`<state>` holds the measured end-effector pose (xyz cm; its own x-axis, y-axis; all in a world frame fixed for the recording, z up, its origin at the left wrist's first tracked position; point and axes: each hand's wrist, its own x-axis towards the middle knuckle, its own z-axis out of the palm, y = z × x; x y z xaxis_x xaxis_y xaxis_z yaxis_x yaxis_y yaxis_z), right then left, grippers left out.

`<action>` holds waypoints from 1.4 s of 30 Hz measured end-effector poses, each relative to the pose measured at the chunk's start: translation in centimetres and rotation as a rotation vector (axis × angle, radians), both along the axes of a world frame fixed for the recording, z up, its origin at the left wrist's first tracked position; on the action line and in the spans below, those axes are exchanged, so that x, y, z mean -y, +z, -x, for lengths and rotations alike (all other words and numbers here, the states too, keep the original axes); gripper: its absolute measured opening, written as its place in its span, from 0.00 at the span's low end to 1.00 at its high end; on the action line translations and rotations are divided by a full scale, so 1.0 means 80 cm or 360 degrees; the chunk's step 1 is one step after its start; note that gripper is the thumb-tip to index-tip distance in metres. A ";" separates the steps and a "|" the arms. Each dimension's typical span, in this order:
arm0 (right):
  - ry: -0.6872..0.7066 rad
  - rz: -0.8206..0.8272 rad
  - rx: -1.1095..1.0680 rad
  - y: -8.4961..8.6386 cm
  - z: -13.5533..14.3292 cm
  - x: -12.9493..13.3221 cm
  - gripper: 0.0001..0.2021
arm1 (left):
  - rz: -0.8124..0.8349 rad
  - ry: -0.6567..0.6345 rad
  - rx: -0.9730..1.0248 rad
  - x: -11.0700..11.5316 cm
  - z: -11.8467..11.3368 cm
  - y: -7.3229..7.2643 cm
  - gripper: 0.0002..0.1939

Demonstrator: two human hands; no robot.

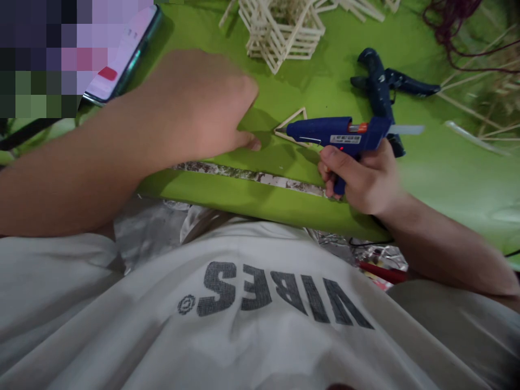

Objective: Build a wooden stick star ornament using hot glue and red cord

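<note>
My right hand (363, 173) is wrapped round the handle of a blue hot glue gun (320, 130), with a clear glue stick (406, 129) poking out of its rear. The gun's nozzle points left, at the left corner of a small triangle of thin wooden sticks (296, 115) lying on the green table (260, 208). My left hand (211, 103) hovers or rests left of the triangle, apart from it, back of the hand up. Its thumb sticks out toward the nozzle; the other fingers are curled and mostly hidden, so what they hold, if anything, cannot be seen.
A stick-built lattice (284, 40) stands at the back. Behind the glue gun lies a dark blue tool (379, 81). Dark red yarn (450, 21) and loose sticks are at the right, a phone (122, 59) at the left. A patterned strip (276, 180) runs near the front edge.
</note>
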<state>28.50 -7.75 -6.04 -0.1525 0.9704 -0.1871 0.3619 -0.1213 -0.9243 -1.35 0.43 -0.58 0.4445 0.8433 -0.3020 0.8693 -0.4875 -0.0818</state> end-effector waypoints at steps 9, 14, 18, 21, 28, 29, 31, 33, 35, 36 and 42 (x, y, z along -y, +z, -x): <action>0.0046 0.0016 0.0037 0.006 0.000 0.001 0.25 | -0.0016 0.0011 -0.0038 -0.003 0.001 -0.001 0.41; 0.0025 0.0018 0.0044 0.005 0.000 0.001 0.26 | 0.0039 0.0085 0.0078 -0.003 0.002 -0.003 0.41; 0.0038 0.0036 0.0076 0.006 0.000 0.000 0.26 | 0.0011 0.0044 0.0015 -0.004 0.002 -0.004 0.43; 0.0030 0.0027 0.0064 0.006 0.000 0.000 0.25 | -0.0023 0.0006 -0.0037 -0.003 0.001 -0.002 0.43; 0.0007 -0.0027 -0.0025 0.001 0.002 -0.002 0.30 | 0.0030 0.0104 0.0062 -0.005 0.005 -0.008 0.48; 0.0005 -0.0033 -0.0042 0.000 0.003 -0.002 0.30 | 0.0019 0.0110 0.0074 -0.006 0.006 -0.009 0.50; 0.0006 -0.0028 -0.0042 0.000 0.003 -0.002 0.28 | 0.0014 0.0102 0.0087 -0.007 0.007 -0.011 0.55; 0.0009 -0.0037 -0.0032 0.000 0.003 -0.002 0.28 | 0.0040 0.0115 0.0102 -0.007 0.007 -0.011 0.58; 0.0013 -0.0040 -0.0028 0.000 0.002 -0.002 0.29 | 0.0080 0.0151 0.0126 -0.007 0.007 -0.010 0.59; 0.0018 -0.0039 -0.0032 0.000 0.002 -0.002 0.29 | 0.0091 0.0164 0.0139 -0.007 0.007 -0.010 0.59; 0.0013 0.0011 0.0042 0.002 0.000 0.000 0.28 | 0.0003 0.0038 -0.0004 -0.004 0.003 -0.006 0.47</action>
<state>28.53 -7.77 -5.86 -0.1555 0.9679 -0.1977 0.3872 -0.1243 -0.9136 -1.62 0.79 -1.10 0.4233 0.8532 -0.3047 0.8806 -0.4666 -0.0831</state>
